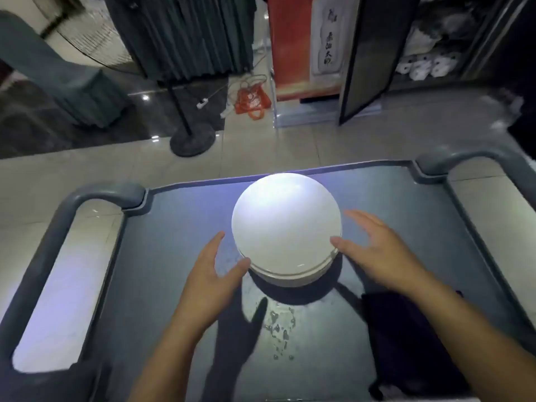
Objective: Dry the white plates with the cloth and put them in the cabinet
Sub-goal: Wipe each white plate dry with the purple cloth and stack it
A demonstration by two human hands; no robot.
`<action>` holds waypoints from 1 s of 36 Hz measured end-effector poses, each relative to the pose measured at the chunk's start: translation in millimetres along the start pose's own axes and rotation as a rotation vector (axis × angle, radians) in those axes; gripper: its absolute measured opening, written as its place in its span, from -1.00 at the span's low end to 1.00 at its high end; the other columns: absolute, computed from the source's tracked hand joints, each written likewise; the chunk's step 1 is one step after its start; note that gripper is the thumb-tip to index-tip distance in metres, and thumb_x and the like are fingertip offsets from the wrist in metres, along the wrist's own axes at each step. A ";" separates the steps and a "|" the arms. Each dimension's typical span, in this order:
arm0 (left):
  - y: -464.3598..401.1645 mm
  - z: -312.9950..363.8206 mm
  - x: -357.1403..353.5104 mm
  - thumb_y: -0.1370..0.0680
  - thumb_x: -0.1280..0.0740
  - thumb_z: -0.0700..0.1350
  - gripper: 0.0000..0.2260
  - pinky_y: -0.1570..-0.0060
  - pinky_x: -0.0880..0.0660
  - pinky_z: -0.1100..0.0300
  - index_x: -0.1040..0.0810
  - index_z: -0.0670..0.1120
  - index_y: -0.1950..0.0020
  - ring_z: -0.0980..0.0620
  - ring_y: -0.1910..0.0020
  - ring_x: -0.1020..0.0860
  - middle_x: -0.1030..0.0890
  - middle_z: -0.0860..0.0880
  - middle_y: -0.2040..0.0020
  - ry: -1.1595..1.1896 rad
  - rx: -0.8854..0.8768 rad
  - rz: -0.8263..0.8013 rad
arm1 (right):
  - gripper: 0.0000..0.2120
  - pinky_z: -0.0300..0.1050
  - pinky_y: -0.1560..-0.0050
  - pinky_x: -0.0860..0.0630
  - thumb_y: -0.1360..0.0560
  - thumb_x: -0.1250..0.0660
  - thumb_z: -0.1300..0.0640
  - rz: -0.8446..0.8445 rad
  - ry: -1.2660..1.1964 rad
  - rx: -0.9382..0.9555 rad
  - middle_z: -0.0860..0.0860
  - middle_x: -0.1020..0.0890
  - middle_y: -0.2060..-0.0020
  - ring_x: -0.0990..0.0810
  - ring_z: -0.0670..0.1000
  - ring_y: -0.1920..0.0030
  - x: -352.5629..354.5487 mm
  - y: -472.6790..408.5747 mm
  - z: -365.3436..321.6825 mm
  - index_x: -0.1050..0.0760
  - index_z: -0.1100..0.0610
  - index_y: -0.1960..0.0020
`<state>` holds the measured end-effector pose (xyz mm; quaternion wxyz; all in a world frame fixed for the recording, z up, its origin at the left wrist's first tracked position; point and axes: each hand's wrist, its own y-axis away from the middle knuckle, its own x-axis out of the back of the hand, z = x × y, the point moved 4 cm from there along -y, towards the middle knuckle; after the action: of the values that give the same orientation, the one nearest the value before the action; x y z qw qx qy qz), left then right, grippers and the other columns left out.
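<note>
A stack of white plates [285,224] stands in the middle of a grey cart top [174,242]. My left hand [213,274] is at the stack's near left, fingers straight, the thumb tip touching the rim. My right hand [374,250] is at the stack's right side with spread straight fingers, the thumb tip at the top plate's edge. Neither hand holds anything. A dark cloth [406,340] lies on the cart under my right forearm. The cabinet [429,47] stands at the back right, its dark door [371,53] swung open.
Water drops [280,329] lie on the cart top in front of the plates. The cart has grey handles at left [58,224] and right [470,161]. On the tiled floor beyond are a stand with a round base [193,140], an orange bag [252,101] and cables.
</note>
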<state>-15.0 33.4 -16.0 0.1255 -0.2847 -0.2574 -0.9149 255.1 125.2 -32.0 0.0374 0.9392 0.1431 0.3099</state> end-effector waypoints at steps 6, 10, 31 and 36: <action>-18.2 3.1 -15.2 -0.60 -0.38 0.12 -0.42 -0.39 -0.38 -0.10 -0.27 0.19 -0.59 -0.07 -0.53 -0.33 -0.29 0.05 -0.61 0.119 0.122 0.010 | -0.65 -0.14 -0.18 -0.31 -0.53 -0.43 -0.02 -0.160 -0.172 -0.074 -0.21 -0.47 -0.23 -0.42 -0.11 -0.21 -5.3 -38.6 -4.2 -0.40 -0.17 -0.25; -27.6 -0.3 -24.9 -0.62 -0.37 0.04 -0.52 -0.29 -0.38 0.02 -0.37 0.20 -0.53 -0.01 -0.48 -0.39 -0.42 0.12 -0.51 0.232 0.107 0.019 | -0.57 -0.03 -0.22 -0.44 -0.54 -0.42 -0.03 -0.113 -0.344 -0.180 -0.14 -0.52 -0.30 -0.48 -0.01 -0.30 -17.4 -48.5 10.3 -0.45 -0.13 -0.38; -23.8 11.0 -22.9 -0.62 -0.23 -0.39 -0.56 0.15 -0.50 0.51 -0.57 0.12 -0.26 0.23 -0.19 -0.57 -0.65 0.17 -0.21 0.785 -0.044 0.009 | -0.68 -0.28 0.12 -0.62 -0.61 -0.21 0.34 0.124 -0.757 -0.329 -0.08 -0.66 -0.08 -0.63 -0.11 0.02 -18.6 -29.5 -30.3 -0.56 0.05 -0.24; -21.3 19.1 -7.5 -0.62 -0.25 -0.36 -0.53 0.02 -0.49 0.42 -0.48 0.14 -0.38 0.15 -0.31 -0.51 -0.60 0.21 -0.27 0.740 -0.134 -0.018 | -0.68 -0.33 0.21 -0.48 -0.62 -0.19 0.33 0.161 -0.696 -0.282 -0.16 -0.66 -0.02 -0.59 -0.15 0.00 -15.2 -19.2 -56.2 -0.53 -0.03 -0.18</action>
<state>-8.3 62.2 -15.4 0.1831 0.0597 -0.1365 -0.9717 205.4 138.2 1.5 0.1879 0.9821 0.0034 -0.0091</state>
